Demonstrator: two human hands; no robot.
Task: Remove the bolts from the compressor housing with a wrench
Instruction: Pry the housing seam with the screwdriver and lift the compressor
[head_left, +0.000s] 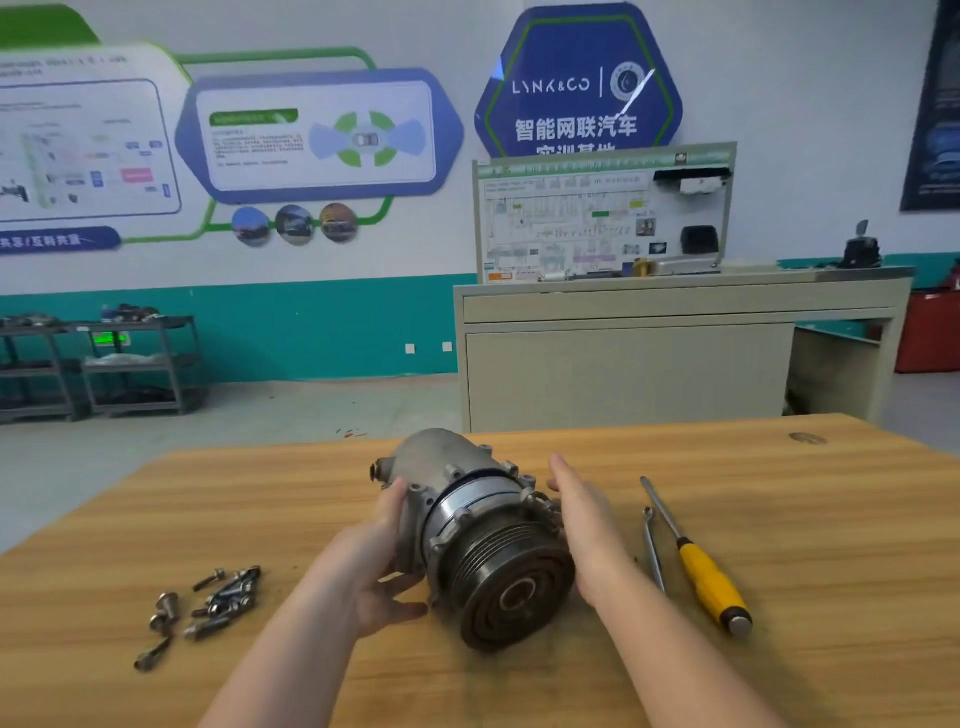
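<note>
Both of my forearms reach in from the bottom edge, low over the wooden worktop (779, 493), which fills the near half of my view. From my remote seat I see the compressor (478, 530) lying on its side at the middle of the worktop, its dark grooved pulley facing me and its grey housing pointing away. My left hand (384, 566) rests against the housing's left flank, fingers laid along the metal and thumb below; the grip looks loosely cupped rather than clenched. My right hand (587, 525) stands just beside the compressor's right side, fingers straight and together, palm turned toward it; I cannot tell whether it touches. To the right, a screwdriver with a yellow handle (701, 571) lies slanted on the worktop, and a slim metal wrench (653, 551) lies between it and my right wrist, just beside the screwdriver's shaft. On the left, well apart from the compressor, a loose pile of bolts (208, 608) sits on the wood, with 1 stray bolt (153, 653) nearer me. Beyond the worktop stands a beige cabinet (649, 358) under a wiring display board.
</note>
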